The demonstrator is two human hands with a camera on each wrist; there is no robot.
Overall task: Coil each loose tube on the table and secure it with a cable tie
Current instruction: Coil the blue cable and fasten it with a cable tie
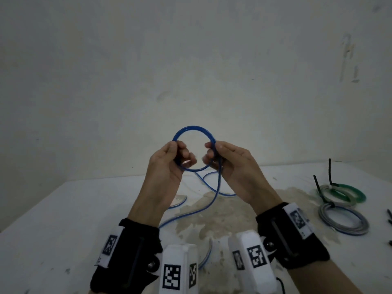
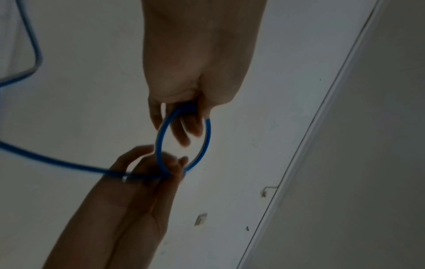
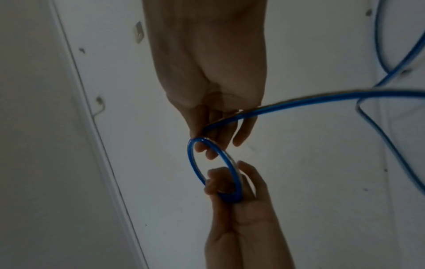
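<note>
I hold a small coil of blue tube [image 1: 194, 126] up in the air in front of the wall, above the white table [image 1: 63, 219]. My left hand [image 1: 180, 154] grips the coil's left side with curled fingers, and my right hand [image 1: 212, 154] pinches its right side, where the turns cross. The loose tail [image 1: 218, 181] hangs from the right hand and snakes over the table. In the left wrist view the left hand [image 2: 184, 118] grips the coil [image 2: 159, 140] from above, the right hand [image 2: 158, 171] from below. The right wrist view shows the right hand [image 3: 216, 142] and left hand [image 3: 227, 183] on the coil [image 3: 190, 156].
At the right of the table lie a green coil [image 1: 347, 194] and a grey coil [image 1: 343, 221], each bound with a black cable tie. Loose black cable ties [image 1: 389, 215] show at the right edge. A brownish stain covers the table's middle.
</note>
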